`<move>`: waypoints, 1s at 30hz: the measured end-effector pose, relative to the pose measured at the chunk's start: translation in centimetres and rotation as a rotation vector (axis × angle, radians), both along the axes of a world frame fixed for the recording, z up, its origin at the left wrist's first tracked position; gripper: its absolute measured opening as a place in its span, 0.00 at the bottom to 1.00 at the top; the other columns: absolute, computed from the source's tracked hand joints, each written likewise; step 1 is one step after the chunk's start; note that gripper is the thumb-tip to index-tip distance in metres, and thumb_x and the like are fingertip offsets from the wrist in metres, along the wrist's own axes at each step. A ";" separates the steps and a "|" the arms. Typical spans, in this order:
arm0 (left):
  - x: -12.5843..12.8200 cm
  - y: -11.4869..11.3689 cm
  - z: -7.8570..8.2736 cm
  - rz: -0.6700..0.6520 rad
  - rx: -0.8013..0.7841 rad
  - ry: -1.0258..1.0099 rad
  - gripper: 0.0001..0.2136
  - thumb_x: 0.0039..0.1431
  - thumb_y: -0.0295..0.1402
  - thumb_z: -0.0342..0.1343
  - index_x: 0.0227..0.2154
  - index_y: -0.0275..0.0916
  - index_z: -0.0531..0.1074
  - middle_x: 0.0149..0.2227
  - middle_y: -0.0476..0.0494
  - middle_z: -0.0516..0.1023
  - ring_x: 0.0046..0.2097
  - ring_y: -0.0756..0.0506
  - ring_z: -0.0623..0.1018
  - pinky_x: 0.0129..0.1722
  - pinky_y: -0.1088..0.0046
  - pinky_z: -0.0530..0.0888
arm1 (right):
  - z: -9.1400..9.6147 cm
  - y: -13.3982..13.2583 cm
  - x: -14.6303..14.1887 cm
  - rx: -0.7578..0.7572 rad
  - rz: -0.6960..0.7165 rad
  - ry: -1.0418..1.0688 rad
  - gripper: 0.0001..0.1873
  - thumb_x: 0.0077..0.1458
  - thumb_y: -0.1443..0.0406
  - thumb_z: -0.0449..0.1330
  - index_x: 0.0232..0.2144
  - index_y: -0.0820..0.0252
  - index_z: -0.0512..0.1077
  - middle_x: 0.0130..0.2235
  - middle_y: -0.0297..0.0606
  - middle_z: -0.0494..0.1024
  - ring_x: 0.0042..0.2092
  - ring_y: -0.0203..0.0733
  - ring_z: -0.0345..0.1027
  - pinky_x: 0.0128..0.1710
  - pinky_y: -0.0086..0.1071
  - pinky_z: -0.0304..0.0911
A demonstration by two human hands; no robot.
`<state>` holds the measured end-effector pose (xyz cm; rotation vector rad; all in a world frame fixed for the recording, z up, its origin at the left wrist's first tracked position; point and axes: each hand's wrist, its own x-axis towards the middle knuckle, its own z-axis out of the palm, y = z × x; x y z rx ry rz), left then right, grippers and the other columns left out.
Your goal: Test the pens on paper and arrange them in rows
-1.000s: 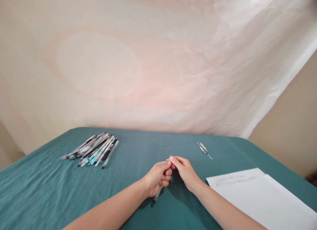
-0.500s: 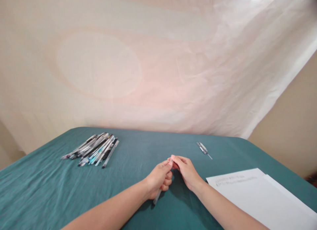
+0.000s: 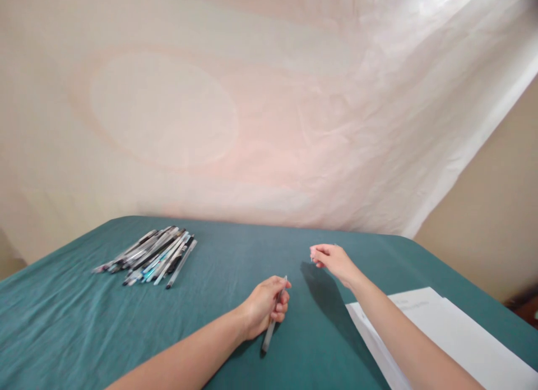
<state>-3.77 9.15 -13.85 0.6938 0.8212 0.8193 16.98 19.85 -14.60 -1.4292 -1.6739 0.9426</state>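
Note:
My left hand (image 3: 264, 306) rests on the teal tablecloth (image 3: 84, 334), closed round a slim clear pen (image 3: 269, 335). The pen's tip end sticks up past the fingers and its lower end touches the cloth. My right hand (image 3: 334, 259) hovers above the cloth, farther back and to the right, with the fingertips pinched together. What they pinch is too small to make out. Its shadow falls on the cloth between the two hands.
A pile of several pens (image 3: 147, 258) lies at the back left of the table. White sheets of paper (image 3: 454, 337) lie at the front right, partly under my right forearm. A pale draped sheet (image 3: 260, 110) hangs behind the table.
The hands were joined at the pen's top end. They have parted: the right hand has moved back and to the right with its pinch closed, and the left hand has kept the pen.

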 end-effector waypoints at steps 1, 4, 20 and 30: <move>0.0 0.1 -0.1 0.010 -0.009 -0.009 0.08 0.52 0.36 0.49 0.32 0.37 0.58 0.20 0.55 0.58 0.18 0.58 0.55 0.18 0.81 0.45 | -0.1 1.0 0.8 0.016 -0.033 -0.048 0.14 0.47 0.62 0.56 0.36 0.64 0.71 0.29 0.38 0.76 0.29 0.35 0.68 0.29 0.27 0.63; 0.0 0.2 -0.1 0.027 -0.027 -0.029 0.08 0.52 0.34 0.49 0.32 0.36 0.59 0.21 0.54 0.59 0.19 0.57 0.58 0.18 0.81 0.47 | -0.4 4.0 2.7 0.045 -0.137 -0.211 0.13 0.44 0.67 0.58 0.35 0.65 0.70 0.26 0.37 0.75 0.26 0.34 0.67 0.27 0.26 0.61; -0.2 0.2 -0.2 -0.010 0.002 -0.031 0.06 0.54 0.31 0.49 0.33 0.35 0.61 0.22 0.52 0.62 0.21 0.56 0.64 0.19 0.81 0.53 | -1.3 7.0 3.2 0.138 -0.302 -0.787 0.08 0.46 0.65 0.56 0.27 0.62 0.74 0.32 0.47 0.77 0.37 0.45 0.70 0.35 0.30 0.58; -0.2 0.2 -0.3 -0.033 0.017 -0.010 0.07 0.53 0.33 0.50 0.34 0.36 0.62 0.23 0.52 0.63 0.22 0.55 0.64 0.20 0.81 0.55 | 0.4 6.2 5.4 0.191 -0.206 -0.820 0.11 0.50 0.66 0.53 0.34 0.53 0.74 0.37 0.37 0.77 0.38 0.39 0.69 0.33 0.26 0.57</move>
